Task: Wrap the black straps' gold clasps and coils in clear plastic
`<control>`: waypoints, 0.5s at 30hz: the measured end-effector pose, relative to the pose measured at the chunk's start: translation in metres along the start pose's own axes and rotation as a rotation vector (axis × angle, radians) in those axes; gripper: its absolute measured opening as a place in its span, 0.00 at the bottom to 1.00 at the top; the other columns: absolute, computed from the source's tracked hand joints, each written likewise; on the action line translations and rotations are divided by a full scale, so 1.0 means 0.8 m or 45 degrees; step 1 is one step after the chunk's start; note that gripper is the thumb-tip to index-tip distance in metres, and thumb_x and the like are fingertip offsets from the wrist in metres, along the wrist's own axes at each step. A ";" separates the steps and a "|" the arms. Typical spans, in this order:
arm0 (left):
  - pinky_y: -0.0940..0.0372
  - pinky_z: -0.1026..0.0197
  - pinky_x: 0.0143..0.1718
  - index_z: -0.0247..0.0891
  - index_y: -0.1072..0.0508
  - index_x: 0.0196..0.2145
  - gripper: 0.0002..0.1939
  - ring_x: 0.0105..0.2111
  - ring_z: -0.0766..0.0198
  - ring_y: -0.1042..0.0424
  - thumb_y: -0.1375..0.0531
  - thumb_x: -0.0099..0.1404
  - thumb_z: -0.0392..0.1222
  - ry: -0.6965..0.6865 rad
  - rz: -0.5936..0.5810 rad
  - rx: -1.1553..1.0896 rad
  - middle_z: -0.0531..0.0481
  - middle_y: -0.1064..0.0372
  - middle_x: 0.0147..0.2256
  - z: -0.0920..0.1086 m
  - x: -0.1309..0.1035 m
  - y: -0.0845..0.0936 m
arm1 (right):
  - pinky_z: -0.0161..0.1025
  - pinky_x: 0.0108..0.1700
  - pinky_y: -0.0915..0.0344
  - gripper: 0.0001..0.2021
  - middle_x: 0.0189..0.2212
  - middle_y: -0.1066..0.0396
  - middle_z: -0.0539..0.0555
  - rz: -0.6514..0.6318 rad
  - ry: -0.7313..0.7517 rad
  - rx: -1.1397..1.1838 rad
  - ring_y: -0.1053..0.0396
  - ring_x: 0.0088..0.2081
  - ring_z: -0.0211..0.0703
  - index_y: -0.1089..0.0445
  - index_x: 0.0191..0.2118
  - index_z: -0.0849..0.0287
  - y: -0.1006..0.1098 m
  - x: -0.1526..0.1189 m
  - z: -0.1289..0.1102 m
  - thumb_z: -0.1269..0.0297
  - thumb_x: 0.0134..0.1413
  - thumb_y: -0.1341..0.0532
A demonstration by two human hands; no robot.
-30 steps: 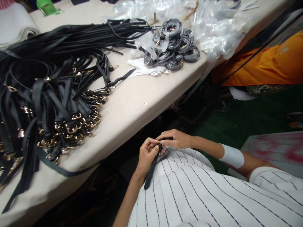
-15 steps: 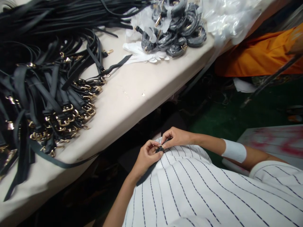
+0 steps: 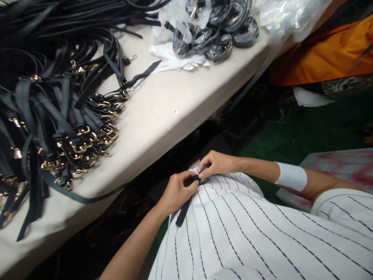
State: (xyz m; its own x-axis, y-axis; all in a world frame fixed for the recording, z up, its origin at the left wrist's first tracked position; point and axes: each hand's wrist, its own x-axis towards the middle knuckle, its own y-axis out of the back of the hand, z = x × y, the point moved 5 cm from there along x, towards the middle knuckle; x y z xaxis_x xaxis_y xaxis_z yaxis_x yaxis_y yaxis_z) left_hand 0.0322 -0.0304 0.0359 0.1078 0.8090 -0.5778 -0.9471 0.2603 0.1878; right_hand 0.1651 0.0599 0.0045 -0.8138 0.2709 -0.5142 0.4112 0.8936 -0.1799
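My left hand (image 3: 179,190) pinches a black strap (image 3: 183,213) near a small buckle; the strap's flat end hangs below my fingers over the striped white cloth on my lap. Close against it on the right, my right hand (image 3: 217,163) is closed with thumb and finger at the same buckle part. Fingertips cover most of the buckle. On the table to the left lies a pile of black straps with gold buckles (image 3: 80,146).
The pale table (image 3: 163,116) runs diagonally, its edge beyond my hands. Plastic-wrapped coiled straps (image 3: 215,50) and white tags (image 3: 177,58) lie on it. Orange cloth (image 3: 320,58) is at the right. One long strap (image 3: 84,200) droops over the table edge.
My left hand has turned a little and its forearm has swung left. The strap's end now hangs steeper and shows more below the hand. Both hands remain together, and the camera view has shifted slightly.
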 end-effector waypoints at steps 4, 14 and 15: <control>0.36 0.63 0.34 0.34 0.22 0.38 0.11 0.33 0.62 0.27 0.36 0.58 0.41 0.093 -0.028 -0.305 0.47 0.23 0.34 -0.010 0.003 -0.009 | 0.32 0.38 0.33 0.12 0.30 0.22 0.50 -0.089 -0.149 0.090 0.28 0.33 0.39 0.20 0.33 0.59 0.002 -0.006 0.005 0.61 0.39 0.28; 0.36 0.67 0.38 0.35 0.25 0.33 0.11 0.33 0.67 0.27 0.31 0.54 0.42 0.082 0.127 -0.689 0.50 0.24 0.32 -0.036 -0.016 -0.016 | 0.31 0.32 0.38 0.11 0.25 0.25 0.49 -0.067 -0.216 0.180 0.33 0.28 0.35 0.20 0.32 0.61 -0.023 0.000 0.012 0.63 0.39 0.29; 0.36 0.67 0.37 0.35 0.25 0.33 0.11 0.33 0.67 0.27 0.30 0.54 0.42 0.085 0.159 -0.711 0.51 0.25 0.32 -0.039 -0.019 -0.017 | 0.31 0.31 0.39 0.11 0.25 0.25 0.49 -0.069 -0.198 0.156 0.34 0.28 0.35 0.20 0.33 0.61 -0.026 0.002 0.012 0.62 0.39 0.29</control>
State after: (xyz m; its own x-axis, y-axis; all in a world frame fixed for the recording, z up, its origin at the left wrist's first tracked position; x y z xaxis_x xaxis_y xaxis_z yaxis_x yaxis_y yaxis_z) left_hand 0.0338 -0.0628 0.0176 -0.0171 0.7758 -0.6307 -0.9694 -0.1674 -0.1797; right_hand 0.1595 0.0380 -0.0006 -0.7669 0.1566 -0.6224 0.4230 0.8526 -0.3068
